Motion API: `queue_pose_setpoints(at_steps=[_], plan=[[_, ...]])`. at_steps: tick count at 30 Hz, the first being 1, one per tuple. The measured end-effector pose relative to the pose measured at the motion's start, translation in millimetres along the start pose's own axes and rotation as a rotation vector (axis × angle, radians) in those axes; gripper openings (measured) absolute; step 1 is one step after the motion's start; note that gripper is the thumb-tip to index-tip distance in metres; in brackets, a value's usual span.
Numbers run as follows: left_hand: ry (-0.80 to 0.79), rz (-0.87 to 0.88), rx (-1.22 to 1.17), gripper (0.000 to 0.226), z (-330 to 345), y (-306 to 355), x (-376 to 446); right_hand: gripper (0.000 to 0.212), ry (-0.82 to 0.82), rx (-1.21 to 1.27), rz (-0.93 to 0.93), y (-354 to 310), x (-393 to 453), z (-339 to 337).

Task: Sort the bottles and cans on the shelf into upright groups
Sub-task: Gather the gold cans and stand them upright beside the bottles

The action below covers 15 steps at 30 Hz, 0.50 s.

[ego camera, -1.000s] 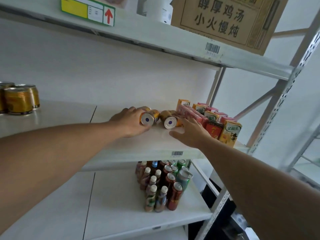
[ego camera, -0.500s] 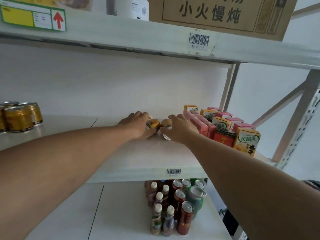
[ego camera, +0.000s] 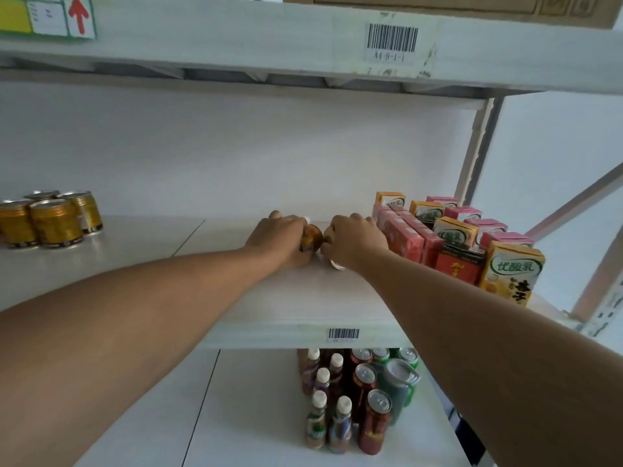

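Fingers of both hands curl over two gold cans lying on their sides at the middle of the shelf [ego camera: 236,298]. The left hand [ego camera: 279,239] wraps one fallen gold can [ego camera: 310,238], whose orange-gold side shows between the hands. The right hand [ego camera: 354,241] covers the other fallen can [ego camera: 338,264]; only a sliver of its pale rim peeks out beneath the palm, so how firmly it is held cannot be told. Both cans lie just left of the carton block [ego camera: 451,244], which stands tight along the right end of the shelf. Well to the left of that block, near the far end, the upright gold cans [ego camera: 50,219] stand clustered together, the likely group these two belong with.

The risk now is crowding. The right hand works touching-close to the nearest pink cartons, so swinging a can upright could nudge them over. A round can gripped from above could also roll or slip free and reach the shelf's front edge, dropping toward the bottles and cans [ego camera: 354,399] standing on the lower shelf.
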<state>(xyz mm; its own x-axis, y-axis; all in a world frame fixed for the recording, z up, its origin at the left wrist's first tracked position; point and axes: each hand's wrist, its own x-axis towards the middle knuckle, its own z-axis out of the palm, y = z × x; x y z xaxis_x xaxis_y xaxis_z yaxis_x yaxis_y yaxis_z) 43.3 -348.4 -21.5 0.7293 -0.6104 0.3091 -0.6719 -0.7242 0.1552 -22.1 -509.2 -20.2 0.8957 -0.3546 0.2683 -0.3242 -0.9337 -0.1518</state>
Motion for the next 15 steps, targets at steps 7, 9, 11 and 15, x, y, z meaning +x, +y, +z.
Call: queue_pose_setpoints(at_steps=[7, 9, 11, 15], plan=[[-0.107, -0.068, 0.027, 0.076, -24.7, -11.5, -25.3, 0.050, -0.061, 0.038, 0.058, -15.8, -29.2, -21.7], [-0.172, -0.108, 0.044, 0.054, -33.0, -14.7, -30.5, 0.040, -0.075, 0.063, 0.087, -19.6, -39.7, -28.4], [-0.257, -0.111, 0.032, 0.043, -42.1, -20.1, -34.5, 0.038, -0.120, 0.085, 0.134, -22.7, -48.2, -35.8], [-0.309, -0.069, 0.082, 0.052, -51.4, -31.3, -43.7, 0.083, -0.243, 0.126, 0.230, -29.8, -67.2, -42.6]])
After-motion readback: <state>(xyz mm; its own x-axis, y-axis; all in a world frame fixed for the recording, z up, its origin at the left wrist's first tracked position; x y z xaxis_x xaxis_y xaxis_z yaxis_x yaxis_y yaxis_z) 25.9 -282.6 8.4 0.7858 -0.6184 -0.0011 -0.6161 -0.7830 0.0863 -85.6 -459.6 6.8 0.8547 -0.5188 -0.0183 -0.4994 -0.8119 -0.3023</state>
